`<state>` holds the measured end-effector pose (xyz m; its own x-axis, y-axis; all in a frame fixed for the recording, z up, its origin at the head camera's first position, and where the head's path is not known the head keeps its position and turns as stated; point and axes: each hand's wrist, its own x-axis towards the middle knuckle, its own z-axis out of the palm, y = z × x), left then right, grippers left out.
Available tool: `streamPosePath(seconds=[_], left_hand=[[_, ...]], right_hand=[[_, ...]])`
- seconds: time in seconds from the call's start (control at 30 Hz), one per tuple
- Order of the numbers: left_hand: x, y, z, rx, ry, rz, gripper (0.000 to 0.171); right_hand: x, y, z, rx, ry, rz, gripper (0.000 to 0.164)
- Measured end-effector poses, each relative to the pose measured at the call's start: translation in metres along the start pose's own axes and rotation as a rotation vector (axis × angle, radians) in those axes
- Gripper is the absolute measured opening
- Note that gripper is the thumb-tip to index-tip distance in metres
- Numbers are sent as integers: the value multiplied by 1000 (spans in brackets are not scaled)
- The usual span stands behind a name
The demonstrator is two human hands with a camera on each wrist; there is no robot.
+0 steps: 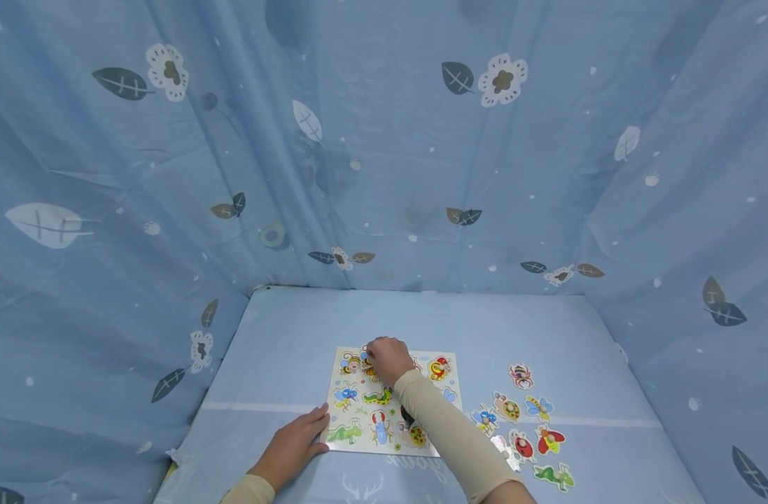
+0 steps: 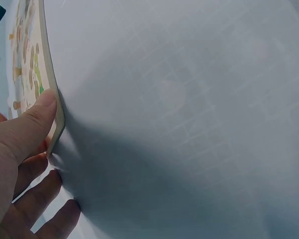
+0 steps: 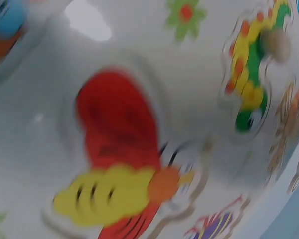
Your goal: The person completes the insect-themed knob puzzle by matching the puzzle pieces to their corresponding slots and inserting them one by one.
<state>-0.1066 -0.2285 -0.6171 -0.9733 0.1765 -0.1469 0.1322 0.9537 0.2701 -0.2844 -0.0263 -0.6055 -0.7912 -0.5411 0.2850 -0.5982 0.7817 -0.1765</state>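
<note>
A pale blue cloth covers my tabletop (image 1: 283,329), and blue curtains (image 1: 384,140) printed with leaves and flowers close it in on three sides. The puzzle board (image 1: 449,381) lies low in the middle of the frame. My left hand (image 1: 293,442) rests flat at the board's lower left edge, thumb pressed against the rim. My right hand (image 1: 388,359) sits curled over a piece (image 1: 366,369) near the board's top edge; I cannot tell whether it grips it. Loose insect pieces (image 1: 527,428) lie scattered on the cloth to the right of the board.
</note>
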Motion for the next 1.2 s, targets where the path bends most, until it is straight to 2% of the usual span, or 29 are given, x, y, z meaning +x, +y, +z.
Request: streamPosePath(seconds=[0.17,0.43,0.67,0.87,1.03,1.2], left_hand=[[0,-1,-1,7,-10,15,66],[1,2,-2,11,-35,15,65],[2,3,-2,32,-35,1,65],[2,4,-2,45,-27,7,65],[2,4,-2,49,-32,2,65],[2,3,-1,38,-38,-15,65]], right_hand=[[6,-18,13,-8,5,-28,46],[11,-29,31,-24,-15,-28,39],[16,-35,29,-16,-45,-20,35],[16,-39,26,-7,-54,-26,21],[15,-39,26,-27,-69,-45,19],[16,-40,23,0,-95,-51,18]])
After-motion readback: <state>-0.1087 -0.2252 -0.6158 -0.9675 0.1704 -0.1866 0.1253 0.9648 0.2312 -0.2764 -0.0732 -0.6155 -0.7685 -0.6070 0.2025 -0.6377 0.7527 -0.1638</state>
